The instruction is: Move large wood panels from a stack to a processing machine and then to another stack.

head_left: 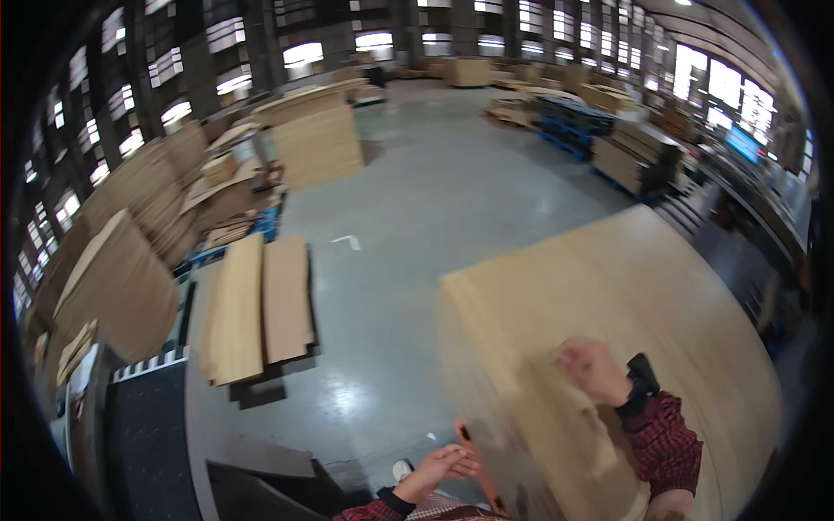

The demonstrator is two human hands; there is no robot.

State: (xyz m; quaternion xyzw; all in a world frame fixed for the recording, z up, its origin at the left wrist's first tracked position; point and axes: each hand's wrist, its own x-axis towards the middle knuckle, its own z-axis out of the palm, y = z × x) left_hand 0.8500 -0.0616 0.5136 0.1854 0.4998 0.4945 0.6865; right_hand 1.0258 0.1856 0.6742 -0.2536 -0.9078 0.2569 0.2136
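My right hand (591, 369) hangs over a large pale wooden panel stack (599, 278) at the right. Motion smears its fingers, and I cannot see anything held in them. A dark band circles that wrist, beside a red checked sleeve. Lower down, my left hand (445, 467) is beside the near left side of the stack, its fingers loosely stretched out and nothing visible in them. Close to its fingertips stands a narrow orange upright piece (479, 466); whether they touch, I cannot tell. The left wrist also wears a dark band.
Long boards (239, 304) lie low at the left. A dark conveyor-like bed (149, 438) fills the lower left. Brown sheet stacks (122, 278) line the left side, with another board stack (317, 143) farther off. Blue pallets (566, 130) and a lit screen (743, 144) stand at far right.
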